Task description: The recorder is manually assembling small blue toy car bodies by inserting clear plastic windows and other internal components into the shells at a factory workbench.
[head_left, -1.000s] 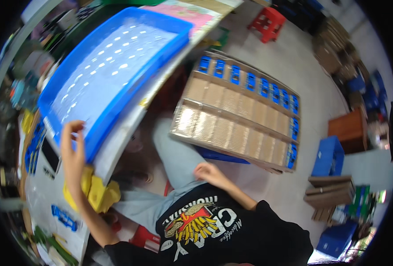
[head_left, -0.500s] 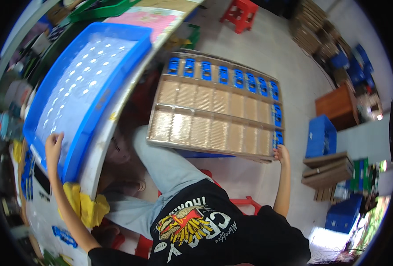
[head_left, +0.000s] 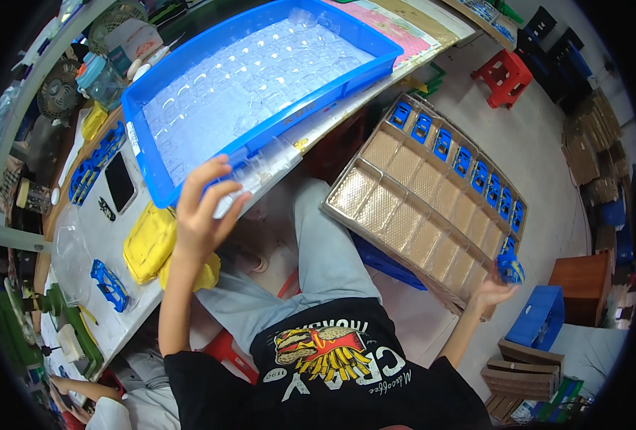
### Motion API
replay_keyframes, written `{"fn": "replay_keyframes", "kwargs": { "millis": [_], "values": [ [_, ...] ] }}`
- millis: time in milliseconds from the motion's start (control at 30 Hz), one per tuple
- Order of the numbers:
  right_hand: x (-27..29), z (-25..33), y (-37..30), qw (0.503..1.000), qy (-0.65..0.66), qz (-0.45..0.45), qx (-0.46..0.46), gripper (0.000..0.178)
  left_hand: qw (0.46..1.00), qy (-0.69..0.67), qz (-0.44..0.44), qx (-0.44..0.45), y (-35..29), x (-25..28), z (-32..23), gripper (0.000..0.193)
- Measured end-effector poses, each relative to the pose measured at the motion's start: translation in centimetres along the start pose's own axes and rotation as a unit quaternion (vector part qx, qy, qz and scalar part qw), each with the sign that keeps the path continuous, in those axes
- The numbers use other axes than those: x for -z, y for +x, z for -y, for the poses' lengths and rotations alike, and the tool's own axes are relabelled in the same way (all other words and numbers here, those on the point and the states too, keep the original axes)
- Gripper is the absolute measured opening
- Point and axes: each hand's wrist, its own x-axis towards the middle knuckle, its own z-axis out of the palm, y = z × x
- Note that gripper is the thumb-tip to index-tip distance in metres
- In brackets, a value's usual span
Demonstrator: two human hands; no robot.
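My left hand (head_left: pixel 205 211) is raised by the near wall of the blue tray (head_left: pixel 153 179), fingers curled around a clear plastic piece (head_left: pixel 226 203). Similar thin clear plastic (head_left: pixel 269 161) shows just beyond the fingertips. Many clear moulded pieces (head_left: pixel 260 75) lie in rows in the tray. At the right end of the divided cardboard box (head_left: pixel 404 233), my right hand (head_left: pixel 493 292) grips a blue toy car (head_left: pixel 510 269), partly hidden by the fingers. More blue toy cars (head_left: pixel 463 161) fill the box's far row of compartments.
On the table at left are a yellow cloth (head_left: pixel 149 240), a phone (head_left: pixel 121 183), another blue toy car (head_left: pixel 108 285) and a row of blue car parts (head_left: pixel 96 161). A red stool (head_left: pixel 503 77) stands on the floor. At lower left, another person's hands (head_left: pixel 70 401) show.
My view has swung left, shifting the scene rightward. My left hand has risen from the tray's near end with clear plastic. My right hand now holds a blue car at the box's edge.
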Motion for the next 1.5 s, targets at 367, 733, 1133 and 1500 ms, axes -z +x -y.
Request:
{"fn": "replay_keyframes", "kwargs": {
  "millis": [367, 733, 1133, 1500],
  "values": [
    [-12.5, -4.0, -16.4, 0.756, 0.183, 0.361, -0.514, 0.06, 0.99, -0.137, -0.025, 0.01, -5.5, -3.0, -6.0, 0.026],
    [-14.5, -5.0, -23.6, 0.735, 0.074, 0.484, -0.47, 0.058, 0.996, -0.091, 0.014, -0.007, -11.5, -4.6, -11.2, 0.023],
    [-14.2, -5.1, -24.9, 0.749, 0.01, 0.528, -0.4, 0.055, 0.998, -0.045, 0.013, 0.049, -10.1, -4.3, -10.1, 0.024],
    [-14.2, -4.0, -24.4, 0.72, 0.048, 0.538, -0.436, 0.059, 0.97, -0.099, 0.176, 0.138, -8.9, -5.2, -10.7, 0.041]
  ]
}}
